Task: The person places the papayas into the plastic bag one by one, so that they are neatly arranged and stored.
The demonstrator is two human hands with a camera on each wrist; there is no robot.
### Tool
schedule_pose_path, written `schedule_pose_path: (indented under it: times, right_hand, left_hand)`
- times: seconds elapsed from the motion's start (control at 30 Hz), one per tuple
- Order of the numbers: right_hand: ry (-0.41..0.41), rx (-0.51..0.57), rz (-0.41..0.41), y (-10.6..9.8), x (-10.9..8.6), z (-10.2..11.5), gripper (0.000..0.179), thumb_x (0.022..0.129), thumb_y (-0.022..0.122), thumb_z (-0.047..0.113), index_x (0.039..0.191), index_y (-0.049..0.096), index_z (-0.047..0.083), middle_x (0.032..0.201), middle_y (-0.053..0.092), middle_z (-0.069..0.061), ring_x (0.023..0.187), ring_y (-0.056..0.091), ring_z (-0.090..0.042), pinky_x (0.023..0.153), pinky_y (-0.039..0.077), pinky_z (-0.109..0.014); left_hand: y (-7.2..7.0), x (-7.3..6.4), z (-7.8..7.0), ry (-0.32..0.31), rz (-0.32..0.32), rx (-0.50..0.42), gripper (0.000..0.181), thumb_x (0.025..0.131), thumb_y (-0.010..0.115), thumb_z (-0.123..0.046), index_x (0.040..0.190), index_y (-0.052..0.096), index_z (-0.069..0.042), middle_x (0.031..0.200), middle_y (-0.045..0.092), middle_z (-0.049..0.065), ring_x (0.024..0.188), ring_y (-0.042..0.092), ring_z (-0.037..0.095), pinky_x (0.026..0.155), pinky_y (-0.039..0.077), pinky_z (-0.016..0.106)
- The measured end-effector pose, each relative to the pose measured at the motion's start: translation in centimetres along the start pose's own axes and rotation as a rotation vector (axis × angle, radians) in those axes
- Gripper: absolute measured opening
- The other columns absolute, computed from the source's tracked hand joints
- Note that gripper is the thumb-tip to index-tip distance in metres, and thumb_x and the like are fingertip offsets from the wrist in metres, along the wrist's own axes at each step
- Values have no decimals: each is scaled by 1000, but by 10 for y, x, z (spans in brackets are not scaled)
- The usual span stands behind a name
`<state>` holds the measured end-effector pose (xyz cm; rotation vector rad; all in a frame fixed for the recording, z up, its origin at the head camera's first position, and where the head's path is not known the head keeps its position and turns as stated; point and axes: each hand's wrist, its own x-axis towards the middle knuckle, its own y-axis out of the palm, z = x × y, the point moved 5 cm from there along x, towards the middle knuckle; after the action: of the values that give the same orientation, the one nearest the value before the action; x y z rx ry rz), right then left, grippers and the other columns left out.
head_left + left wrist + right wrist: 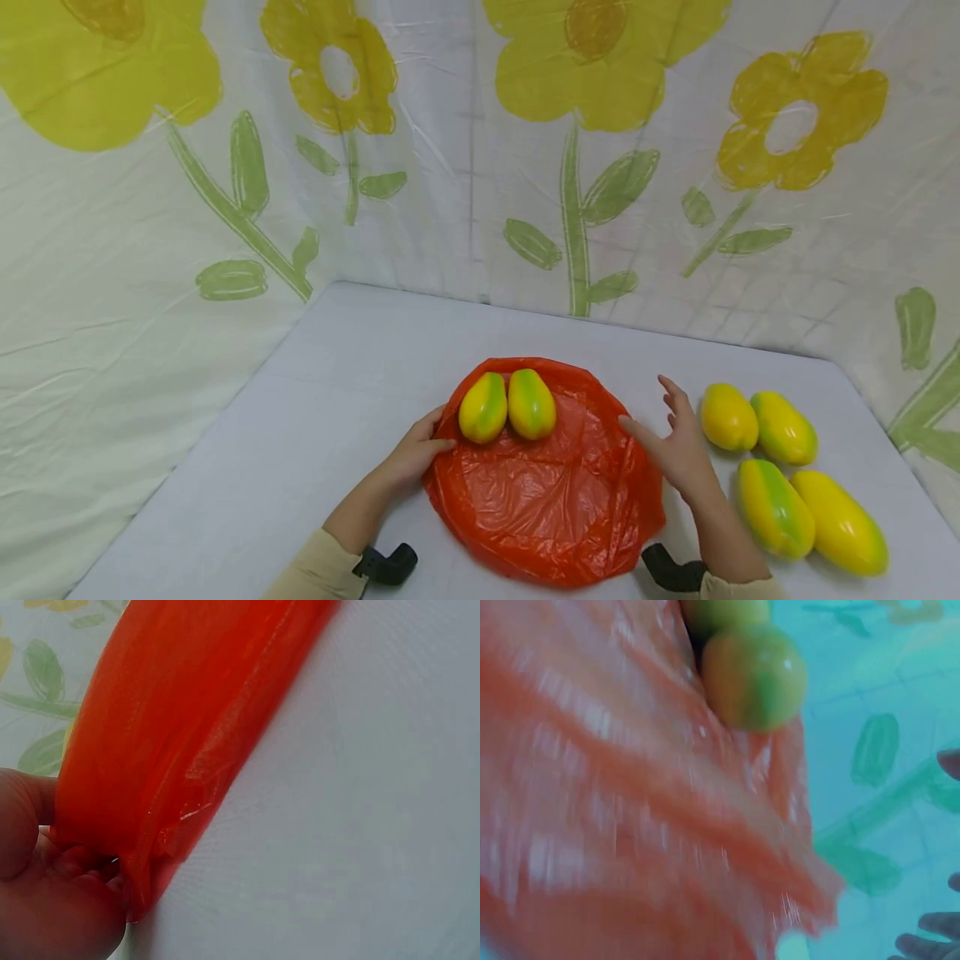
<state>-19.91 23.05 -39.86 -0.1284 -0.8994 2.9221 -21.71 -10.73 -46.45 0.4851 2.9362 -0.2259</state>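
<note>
A round, shallow container wrapped in crinkled red plastic (540,508) stands on the table. Two yellow-green papayas (483,408) lie side by side in it, toward its far left. My left hand (415,450) grips its left rim, thumb over the top; in the left wrist view, that hand (60,877) has its fingers below the red edge. On the opposite side, my right hand (678,450) is raised with fingers spread, its thumb overlapping the right rim in the head view. Only fingertips of the right hand (930,937) show at the right wrist view's edge, and that view is blurred.
Several more papayas (783,427) rest on the white table (330,400) to the right of my right hand. A curtain with yellow flowers (450,208) hangs behind the table and along its left side. Black wrist mounts (390,565) sit on both wrists.
</note>
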Motion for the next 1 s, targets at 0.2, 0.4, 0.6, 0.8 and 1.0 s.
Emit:
schedule_pose_path:
  times: [0.2, 0.4, 0.6, 0.8, 1.0]
  right_hand:
    - [61, -81, -55, -21, -8, -18, 95, 83, 64, 44, 150, 5, 14, 153, 11, -25, 137, 18, -47, 102, 29, -67]
    - [148, -118, -121, -45, -18, -33, 94, 83, 62, 49, 151, 6, 16, 154, 8, -25, 137, 16, -46, 102, 27, -68]
    - [253, -179, -217, -76, -32, -52, 93, 83, 60, 52, 150, 11, 11, 155, 5, -22, 138, 13, -46, 105, 20, -68]
    - [310, -197, -247, -92, -43, -67, 91, 83, 60, 52, 149, 15, 7, 154, 8, -25, 135, 14, -48, 108, 16, -66]
    - [318, -218, -270, -96, -52, -75, 89, 84, 61, 49, 148, 19, 4, 151, 14, -28, 130, 23, -49, 107, 21, -64]
  left_hand:
    - [-1, 0, 0, 2, -4, -9, 55, 92, 46, -4, 145, 31, -8, 143, 40, 18, 108, 58, 25, 82, 56, 36]
    - [0, 0, -1, 42, 12, 23, 55, 91, 46, -6, 144, 31, -4, 143, 39, 22, 106, 58, 21, 82, 56, 33]
    - [2, 1, -1, 9, 3, -4, 54, 92, 45, -5, 144, 31, -6, 145, 37, 20, 114, 55, 26, 84, 55, 36]
    - [1, 1, -1, -14, -19, -7, 54, 92, 46, -3, 144, 32, -7, 144, 39, 18, 112, 55, 25, 84, 55, 36]
    - [-1, 2, 2, -13, -16, -7, 54, 92, 45, -3, 144, 33, -7, 144, 40, 18, 105, 59, 23, 81, 56, 35]
